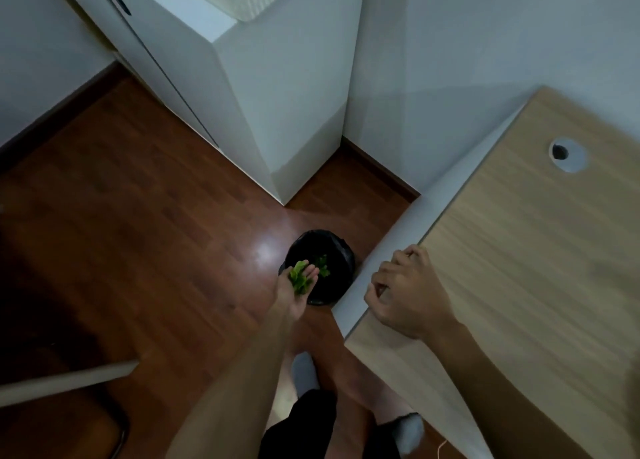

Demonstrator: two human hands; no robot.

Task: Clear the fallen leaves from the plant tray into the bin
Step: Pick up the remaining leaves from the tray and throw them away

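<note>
A small bunch of green leaves (pixel 299 280) is carried on the left hand (pixel 297 290), which is stretched out low over the black bin (pixel 317 266) on the wooden floor (pixel 138 216). The palm is turned up and the fingers are nearly straight, so the leaves are only lying on it and are not pinched. A few more leaves (pixel 322 266) are seen already inside the bin, against its dark liner. The right hand (pixel 405 292) is placed at the corner of the tabletop (pixel 519 268), with its fingers curled over the edge; nothing is held in it except, as it seems, the edge itself. The plant tray is not in view. The leaves are judged to be very light, thin and soft, so they can be crushed or torn easily, and they can also be blown or slipped off a flat palm. A loose cupped hold from below, or a gentle gathering with all fingertips around the bunch, is thought to be enough; no force is needed. Because some pieces may stick to the skin, a tilt of the palm directly above the opening is probably required.
</note>
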